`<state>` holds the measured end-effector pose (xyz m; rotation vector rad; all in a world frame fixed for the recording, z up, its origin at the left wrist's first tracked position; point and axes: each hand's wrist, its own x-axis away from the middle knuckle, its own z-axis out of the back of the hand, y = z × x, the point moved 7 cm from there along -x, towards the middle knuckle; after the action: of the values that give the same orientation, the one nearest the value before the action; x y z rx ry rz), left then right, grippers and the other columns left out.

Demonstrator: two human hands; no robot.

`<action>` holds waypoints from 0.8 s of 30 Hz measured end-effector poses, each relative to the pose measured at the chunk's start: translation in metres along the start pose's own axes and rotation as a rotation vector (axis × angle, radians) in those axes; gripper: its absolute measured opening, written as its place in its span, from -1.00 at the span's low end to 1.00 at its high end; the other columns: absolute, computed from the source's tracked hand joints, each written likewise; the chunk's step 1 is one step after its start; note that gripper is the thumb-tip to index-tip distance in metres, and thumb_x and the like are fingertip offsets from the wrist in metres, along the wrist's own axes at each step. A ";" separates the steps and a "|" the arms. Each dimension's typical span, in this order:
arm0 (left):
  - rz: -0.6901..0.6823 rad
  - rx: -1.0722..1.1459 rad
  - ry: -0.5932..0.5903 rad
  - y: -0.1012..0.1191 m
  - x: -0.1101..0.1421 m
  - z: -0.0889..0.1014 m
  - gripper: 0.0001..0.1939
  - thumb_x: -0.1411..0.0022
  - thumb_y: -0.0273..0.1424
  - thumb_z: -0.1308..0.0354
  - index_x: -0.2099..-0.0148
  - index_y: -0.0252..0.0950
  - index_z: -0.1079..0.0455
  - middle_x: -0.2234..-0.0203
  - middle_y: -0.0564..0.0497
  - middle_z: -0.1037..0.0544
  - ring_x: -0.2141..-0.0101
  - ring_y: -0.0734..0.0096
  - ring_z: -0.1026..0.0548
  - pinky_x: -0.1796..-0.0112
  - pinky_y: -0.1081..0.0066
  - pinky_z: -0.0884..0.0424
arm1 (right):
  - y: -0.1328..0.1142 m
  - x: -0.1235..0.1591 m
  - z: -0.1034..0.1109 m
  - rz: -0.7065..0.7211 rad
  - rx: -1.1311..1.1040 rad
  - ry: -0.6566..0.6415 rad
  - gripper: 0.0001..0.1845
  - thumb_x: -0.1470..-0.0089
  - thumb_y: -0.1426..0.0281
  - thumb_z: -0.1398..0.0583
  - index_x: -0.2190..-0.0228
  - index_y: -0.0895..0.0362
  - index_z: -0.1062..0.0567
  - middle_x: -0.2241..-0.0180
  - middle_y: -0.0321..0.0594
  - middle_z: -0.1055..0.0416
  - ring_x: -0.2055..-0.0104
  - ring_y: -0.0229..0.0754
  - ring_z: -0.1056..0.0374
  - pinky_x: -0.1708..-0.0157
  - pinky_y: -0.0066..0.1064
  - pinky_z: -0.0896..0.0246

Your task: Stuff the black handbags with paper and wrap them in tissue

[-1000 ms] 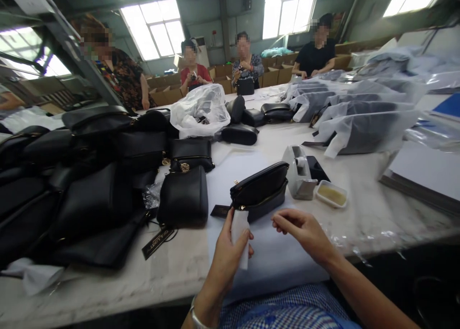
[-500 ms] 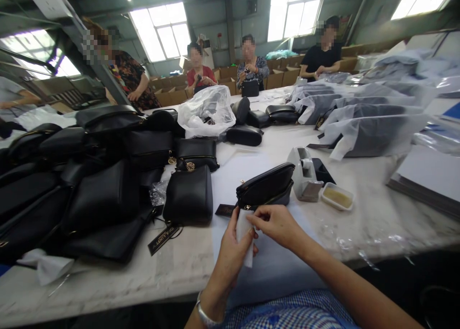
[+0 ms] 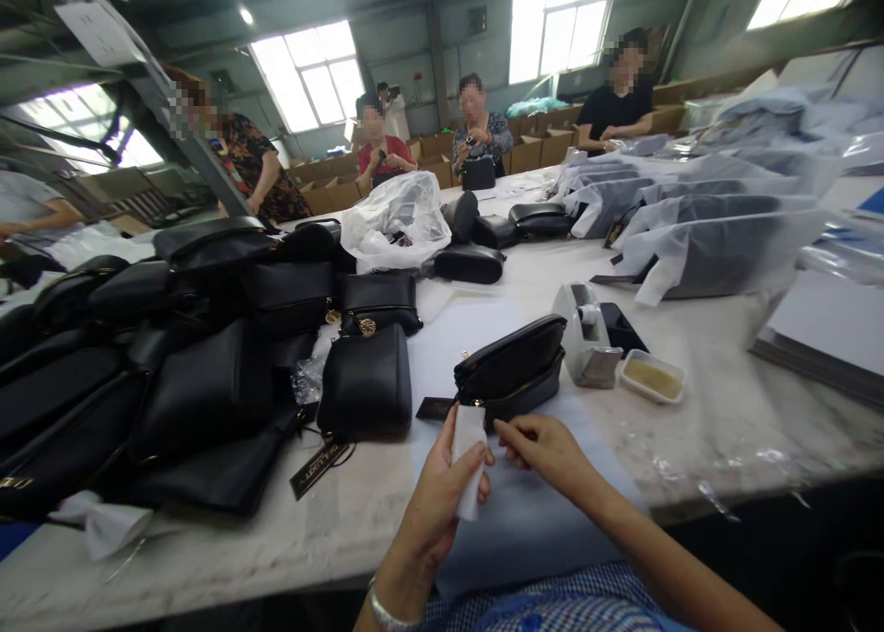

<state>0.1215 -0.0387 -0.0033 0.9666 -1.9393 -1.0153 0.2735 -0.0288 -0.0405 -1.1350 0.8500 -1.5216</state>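
My left hand (image 3: 442, 485) is closed around a folded strip of white tissue paper (image 3: 470, 457), which stands upright between thumb and fingers. Just to the right of the paper, my right hand (image 3: 542, 443) is held in a pinch, apart from it; anything between its fingertips is too small to make out. Right behind both hands sits a black handbag (image 3: 515, 360) with gold zips, tilted on a white sheet (image 3: 545, 512). A dark hang tag (image 3: 435, 409) lies by its left end.
Many black bags (image 3: 200, 383) are heaped on the left. A tape dispenser (image 3: 587, 337), a small dish (image 3: 653, 377) with yellowish contents and a paper stack (image 3: 829, 328) stand right. Wrapped bags (image 3: 725, 245) lie behind. Several co-workers (image 3: 476, 134) are across the table.
My right hand came left to touch the top of the paper strip, then drew back slightly to the right. My left hand still holds the paper. The bag stays in place.
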 end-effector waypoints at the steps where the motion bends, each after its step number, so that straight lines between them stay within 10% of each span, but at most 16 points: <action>1: -0.002 -0.010 0.011 -0.001 0.000 0.000 -0.26 -0.24 -0.27 -0.21 -0.36 -0.17 0.04 0.38 0.06 -0.43 0.60 0.65 -0.33 0.57 0.61 -0.24 | -0.009 0.006 0.001 0.063 -0.018 0.015 -0.47 -0.12 -0.03 -0.11 0.50 0.16 -0.54 0.55 -0.22 -0.47 0.53 -0.23 -0.34 0.51 -0.44 -0.21; 12: -0.017 -0.168 0.169 -0.008 -0.001 0.001 -0.08 -0.20 -0.14 -0.23 -0.41 -0.11 0.24 0.43 0.06 -0.45 0.62 0.57 -0.36 0.60 0.57 -0.30 | -0.042 0.008 -0.042 0.130 -0.406 -0.227 -0.41 -0.11 -0.13 -0.06 0.60 0.11 -0.29 0.66 -0.37 -0.24 0.64 -0.25 -0.28 0.60 -0.42 -0.23; 18: -0.059 -0.126 0.170 -0.006 -0.002 0.002 -0.19 -0.21 -0.24 -0.23 -0.39 -0.08 0.10 0.25 0.00 -0.50 0.48 0.53 -0.44 0.41 0.51 -0.41 | -0.022 0.045 -0.018 0.083 -0.213 -0.049 -0.46 -0.13 0.01 -0.16 0.03 0.13 -0.44 0.20 -0.10 -0.50 0.18 -0.08 -0.45 0.29 -0.33 -0.41; 24: -0.064 -0.153 0.158 -0.006 -0.002 -0.002 -0.27 -0.23 -0.28 -0.20 -0.36 -0.16 0.02 0.39 0.06 -0.50 0.36 0.39 -0.48 0.25 0.40 -0.43 | 0.001 0.065 -0.046 -0.086 -0.317 -0.200 -0.47 -0.05 -0.01 -0.22 0.18 0.20 -0.46 0.40 -0.20 -0.45 0.47 -0.21 -0.41 0.57 -0.43 -0.36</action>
<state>0.1262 -0.0397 -0.0082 0.9960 -1.6858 -1.0734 0.2272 -0.0940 -0.0400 -1.5449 0.9349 -1.3434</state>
